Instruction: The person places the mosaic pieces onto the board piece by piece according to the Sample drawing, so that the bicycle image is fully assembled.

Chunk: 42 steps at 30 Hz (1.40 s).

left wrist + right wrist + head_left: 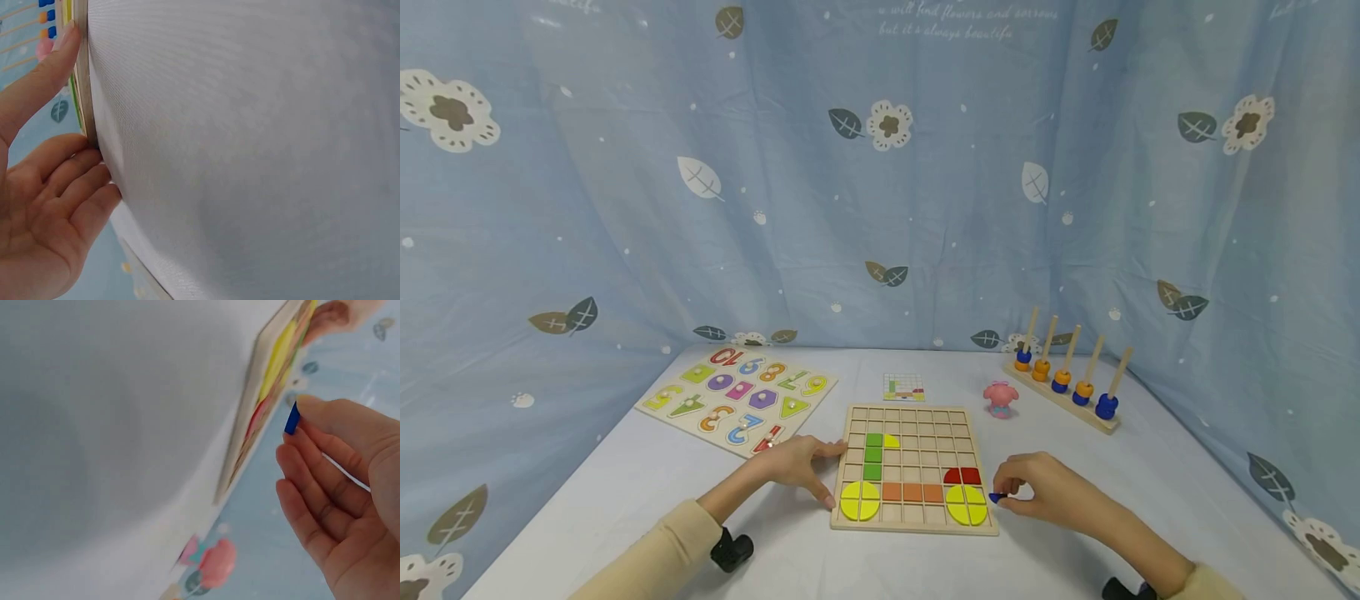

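A wooden grid board [911, 457] lies between my hands in the head view. It bears three green squares [873, 455], a yellow quarter-round piece [891, 442], three orange squares [912, 493], two red pieces [971, 476] and two yellow circles [852, 493] made of quarters. With thumb and fingertips, my left hand [797, 463] touches the board's left edge. Just off the right edge, my right hand [1048, 487] pinches a small blue piece [292, 419] between thumb and index finger. That piece's full outline is partly covered by the fingertips.
Behind the board lies a small pattern card [904, 387]. A pink toy figure [1001, 398] stands at the back right, near a wooden peg stand [1078, 400] with blue and orange beads. To the left is a number-and-shape puzzle board [741, 398], close to my left hand.
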Each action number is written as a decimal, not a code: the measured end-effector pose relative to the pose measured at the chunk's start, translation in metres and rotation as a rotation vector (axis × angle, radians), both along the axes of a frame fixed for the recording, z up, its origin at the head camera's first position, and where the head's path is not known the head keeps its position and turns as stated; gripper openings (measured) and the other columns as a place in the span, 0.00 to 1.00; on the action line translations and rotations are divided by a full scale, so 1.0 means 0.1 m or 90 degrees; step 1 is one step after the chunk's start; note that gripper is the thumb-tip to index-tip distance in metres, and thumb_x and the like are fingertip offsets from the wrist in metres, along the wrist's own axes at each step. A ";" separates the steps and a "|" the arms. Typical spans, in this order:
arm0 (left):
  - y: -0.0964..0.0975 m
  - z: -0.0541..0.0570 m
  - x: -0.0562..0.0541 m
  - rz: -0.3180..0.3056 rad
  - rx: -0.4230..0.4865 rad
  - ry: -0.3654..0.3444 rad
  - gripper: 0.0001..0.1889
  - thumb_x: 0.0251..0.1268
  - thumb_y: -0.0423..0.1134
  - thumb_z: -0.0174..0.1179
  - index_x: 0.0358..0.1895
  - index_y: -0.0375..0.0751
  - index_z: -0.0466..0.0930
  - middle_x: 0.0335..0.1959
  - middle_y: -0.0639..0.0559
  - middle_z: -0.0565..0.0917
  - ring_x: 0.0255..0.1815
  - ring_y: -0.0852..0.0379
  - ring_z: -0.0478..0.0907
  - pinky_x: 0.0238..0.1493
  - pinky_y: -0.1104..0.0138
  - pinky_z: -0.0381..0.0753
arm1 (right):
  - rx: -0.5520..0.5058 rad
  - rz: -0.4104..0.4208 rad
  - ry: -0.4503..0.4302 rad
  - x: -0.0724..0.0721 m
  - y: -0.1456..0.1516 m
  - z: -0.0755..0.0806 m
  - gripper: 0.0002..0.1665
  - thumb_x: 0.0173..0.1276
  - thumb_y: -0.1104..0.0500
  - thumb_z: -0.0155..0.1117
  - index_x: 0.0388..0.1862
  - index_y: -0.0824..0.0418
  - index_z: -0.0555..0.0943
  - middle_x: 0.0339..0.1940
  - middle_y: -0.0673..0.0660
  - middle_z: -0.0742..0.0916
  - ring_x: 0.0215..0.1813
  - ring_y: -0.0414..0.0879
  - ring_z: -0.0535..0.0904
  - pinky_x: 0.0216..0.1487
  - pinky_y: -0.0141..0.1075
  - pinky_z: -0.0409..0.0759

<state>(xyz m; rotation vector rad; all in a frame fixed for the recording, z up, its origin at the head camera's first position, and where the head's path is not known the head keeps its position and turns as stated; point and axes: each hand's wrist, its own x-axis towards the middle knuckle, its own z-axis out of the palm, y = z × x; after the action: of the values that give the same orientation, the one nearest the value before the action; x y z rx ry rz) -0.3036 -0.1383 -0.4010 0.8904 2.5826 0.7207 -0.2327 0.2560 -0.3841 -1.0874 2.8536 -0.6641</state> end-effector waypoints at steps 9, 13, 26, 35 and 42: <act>0.00 -0.01 0.00 0.000 -0.004 -0.002 0.46 0.41 0.44 0.78 0.68 0.34 0.67 0.69 0.41 0.68 0.69 0.42 0.64 0.68 0.49 0.63 | -0.015 -0.001 0.014 -0.03 -0.35 0.02 0.06 0.58 0.61 0.73 0.31 0.52 0.83 0.29 0.36 0.81 0.32 0.32 0.76 0.35 0.32 0.82; -0.01 -0.01 -0.01 -0.002 -0.003 -0.001 0.46 0.42 0.44 0.78 0.68 0.34 0.67 0.69 0.41 0.68 0.69 0.42 0.64 0.68 0.49 0.63 | -0.022 0.010 0.002 -0.05 -0.48 0.02 0.06 0.58 0.62 0.72 0.32 0.53 0.83 0.29 0.36 0.82 0.32 0.33 0.77 0.36 0.32 0.82; 0.00 0.00 0.00 0.007 -0.005 -0.004 0.47 0.42 0.45 0.78 0.69 0.35 0.67 0.69 0.41 0.67 0.70 0.41 0.64 0.68 0.49 0.63 | -0.038 0.046 -0.007 -0.10 -0.85 -0.05 0.05 0.58 0.62 0.73 0.30 0.53 0.85 0.27 0.37 0.82 0.30 0.33 0.77 0.34 0.27 0.81; 0.02 0.01 -0.01 0.004 -0.006 0.000 0.46 0.42 0.45 0.78 0.68 0.34 0.68 0.69 0.41 0.68 0.70 0.41 0.63 0.68 0.48 0.63 | -0.029 0.069 0.013 -0.13 -1.02 -0.09 0.05 0.57 0.60 0.75 0.28 0.54 0.84 0.23 0.37 0.80 0.25 0.31 0.70 0.27 0.23 0.73; 0.01 0.01 0.00 0.009 -0.010 -0.004 0.46 0.42 0.46 0.78 0.68 0.35 0.67 0.69 0.41 0.68 0.70 0.41 0.63 0.68 0.48 0.63 | -0.010 0.048 -0.013 -0.17 -1.07 -0.12 0.07 0.55 0.63 0.75 0.27 0.54 0.84 0.21 0.38 0.78 0.25 0.31 0.70 0.27 0.24 0.74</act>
<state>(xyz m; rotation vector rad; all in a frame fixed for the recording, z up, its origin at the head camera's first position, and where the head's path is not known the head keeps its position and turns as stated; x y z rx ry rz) -0.3032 -0.1372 -0.4002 0.8645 2.5889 0.7045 -0.2495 0.1495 -0.3962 -1.1768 2.7787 -0.6897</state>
